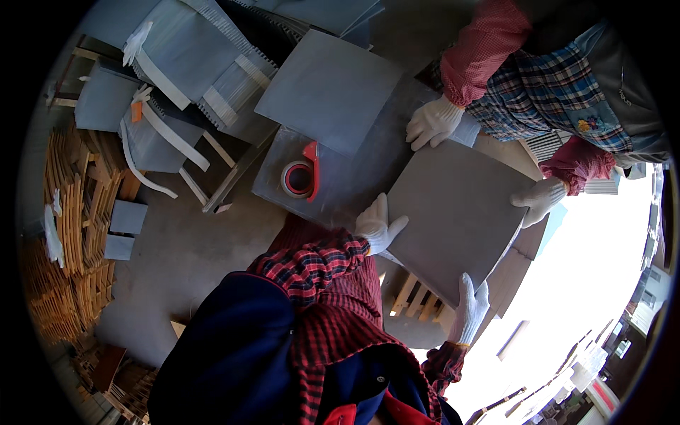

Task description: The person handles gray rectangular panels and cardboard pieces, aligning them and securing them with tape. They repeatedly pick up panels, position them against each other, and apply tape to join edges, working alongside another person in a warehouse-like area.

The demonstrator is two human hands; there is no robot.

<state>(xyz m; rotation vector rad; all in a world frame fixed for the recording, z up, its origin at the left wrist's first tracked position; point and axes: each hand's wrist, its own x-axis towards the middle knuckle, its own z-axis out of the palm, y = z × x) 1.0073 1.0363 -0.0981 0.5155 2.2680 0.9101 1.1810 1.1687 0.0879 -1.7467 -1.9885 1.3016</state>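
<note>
A flat dark grey square panel (460, 209) lies in front of me, over a work surface. My left hand (379, 227), in a white knit glove, rests at its left edge; the fingers are stretched out and the thumb reaches over the panel. At the near right corner, my right hand (469, 312) touches the edge, also gloved, fingers extended and spread. Across from me a co-worker's gloved hand (433, 122) presses on the far left corner. The co-worker's other gloved hand (540, 200) is at the panel's right edge.
A red tape dispenser (310, 173) lies on a grey sheet left of the panel. Another grey sheet (333, 88) lies behind it. Stacked panels with ribbed edges (202, 53) stand at the far left, and piled wooden strips (81, 205) line the left side. Wooden pallet slats (414, 297) show below.
</note>
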